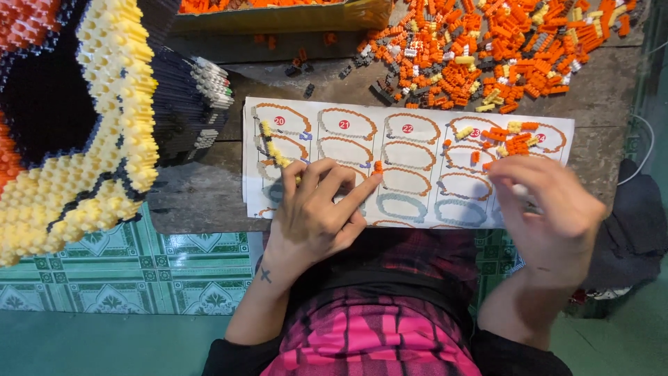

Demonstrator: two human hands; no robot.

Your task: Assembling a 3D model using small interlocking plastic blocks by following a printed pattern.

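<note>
Orange brick under left hand fingertip; right hand fingers blurred, grip unclear.

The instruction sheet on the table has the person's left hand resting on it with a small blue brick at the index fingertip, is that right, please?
Not quite: the head view shows the small brick at the left hand's index fingertip is orange, not blue. The hand does rest on the instruction sheet.

A white sheet printed with orange and grey ring outlines and red round labels lies flat on the bench, a yellow box at the far edge
</note>
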